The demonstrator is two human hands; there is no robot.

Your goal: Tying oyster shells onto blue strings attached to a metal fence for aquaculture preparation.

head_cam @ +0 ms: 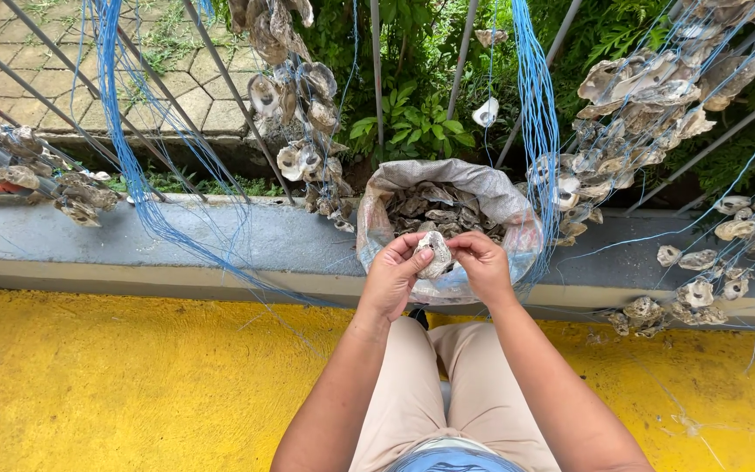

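An oyster shell [437, 253], pale grey and rough, is held between both hands just above the mouth of a sack. My left hand [392, 278] grips its left side with thumb and fingers. My right hand [484, 264] pinches its right edge. The open woven sack [504, 203] stands against the low wall and is filled with several more shells [434, 210]. My knees in beige trousers are below the hands.
Strings of oyster shells on blue line hang from a metal railing at left [303, 157] and right [640, 105]. Bundles of blue line [539, 131] dangle beside the sack. A grey concrete ledge [220, 240] runs across; the floor [133, 385] is yellow.
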